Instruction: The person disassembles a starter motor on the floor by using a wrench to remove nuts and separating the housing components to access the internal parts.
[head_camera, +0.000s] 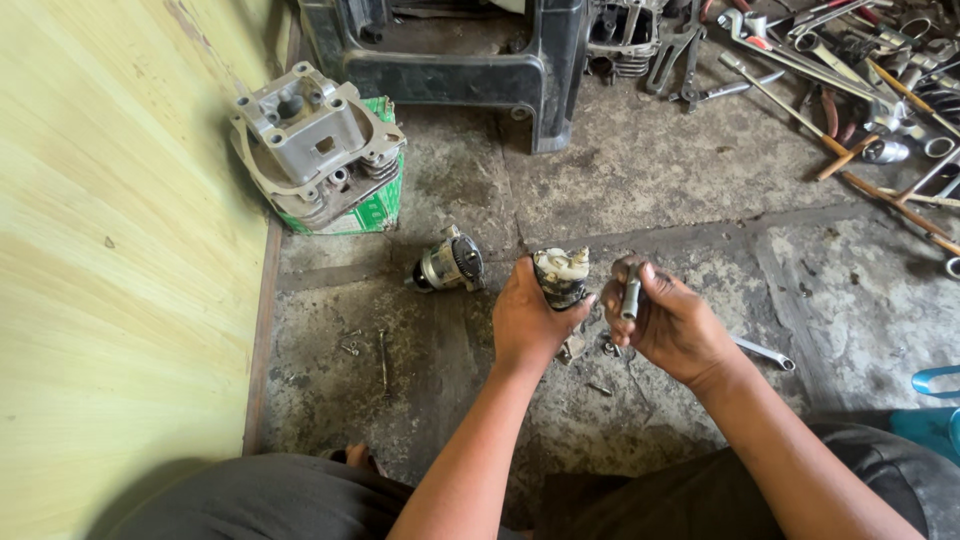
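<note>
At the centre of the frame the left hand (527, 318) is closed around a small motor armature (562, 277), a stubby dark cylinder with a pale, grimy top that sticks up above the fingers. Just to its right, the right hand (672, 325) is curled shut on a short grey metal socket tool (631, 296), held upright between thumb and fingers; the two hands are near each other but not touching. Below and between them, a few loose screws (603, 349) lie on the stained concrete floor (640, 180), and a small spanner (764, 352) pokes out just right of the right wrist. Left of the armature, a round silver motor housing (449, 265) lies on its side. Bare floor opens beyond the hands toward the top of the frame, hemmed by a yellow-green wall (120, 280) along the left. At upper left an engine cylinder head (312, 140) sits on a green box (372, 208). A black plastic stool (455, 55) stands at top centre, and scattered wrenches (850, 90) crowd the upper right.
</note>
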